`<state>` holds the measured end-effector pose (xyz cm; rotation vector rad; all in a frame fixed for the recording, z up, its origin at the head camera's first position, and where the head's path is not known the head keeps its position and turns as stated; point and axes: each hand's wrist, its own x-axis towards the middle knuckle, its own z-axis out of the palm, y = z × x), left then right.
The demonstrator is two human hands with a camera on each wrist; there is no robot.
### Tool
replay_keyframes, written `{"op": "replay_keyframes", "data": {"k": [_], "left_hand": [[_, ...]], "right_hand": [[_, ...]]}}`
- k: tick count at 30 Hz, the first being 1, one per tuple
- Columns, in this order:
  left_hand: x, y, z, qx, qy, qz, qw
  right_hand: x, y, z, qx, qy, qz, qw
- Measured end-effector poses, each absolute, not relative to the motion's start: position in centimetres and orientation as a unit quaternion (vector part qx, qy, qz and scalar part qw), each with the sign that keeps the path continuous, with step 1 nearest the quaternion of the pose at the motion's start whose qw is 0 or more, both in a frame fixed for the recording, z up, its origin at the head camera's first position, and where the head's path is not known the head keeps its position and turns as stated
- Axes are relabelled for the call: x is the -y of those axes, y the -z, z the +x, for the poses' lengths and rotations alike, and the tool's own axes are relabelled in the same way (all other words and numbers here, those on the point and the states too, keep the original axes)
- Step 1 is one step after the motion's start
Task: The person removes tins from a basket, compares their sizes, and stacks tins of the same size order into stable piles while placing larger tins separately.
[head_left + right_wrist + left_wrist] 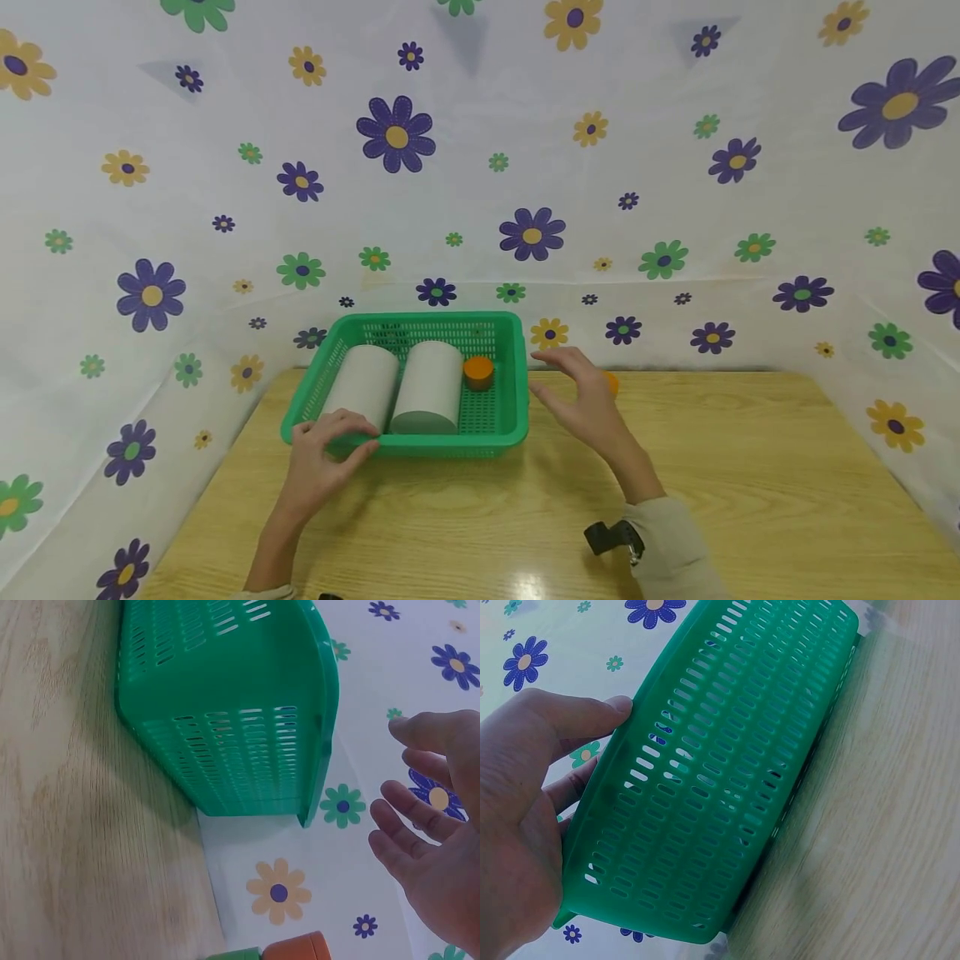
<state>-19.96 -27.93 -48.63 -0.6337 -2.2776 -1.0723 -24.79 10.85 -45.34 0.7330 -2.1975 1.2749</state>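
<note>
A green plastic basket (517, 392) stands on the table. It holds two white rolls (427, 392), perhaps paper towel, lying on their sides, and a small round orange-topped object (478, 372). My left hand (322, 467) grips the front rim near its left corner. The left wrist view shows the thumb on the outside of the basket wall (697, 772), with the other fingers partly hidden behind it. Just off the basket's right side, my right hand (588, 408) hovers with fingers parted and nothing between them. A gap separates that hand (442, 817) from the rim in the right wrist view.
Partly hidden behind my right hand is an orange object (612, 384). The right wrist view shows an orange item (298, 948) beside a green one (238, 954) at its lower edge. A flower-patterned white sheet (465, 192) hangs behind the wooden table (712, 467).
</note>
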Motion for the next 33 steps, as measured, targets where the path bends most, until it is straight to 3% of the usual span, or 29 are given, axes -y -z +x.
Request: {"op": "replay_keyframes", "data": {"k": [21, 33], "left_hand": [[27.9, 48.7, -20.0, 0.845, 0.391, -0.241, 0.273], [28.1, 48.7, -20.0, 0.842, 0.392, -0.246, 0.277]], "right_hand": [[-6.5, 45.0, -29.1, 0.881, -0.292, 0.341, 0.147], [-4.8, 44.5, -30.7, 0.905, -0.171, 0.368, 0.126]]}}
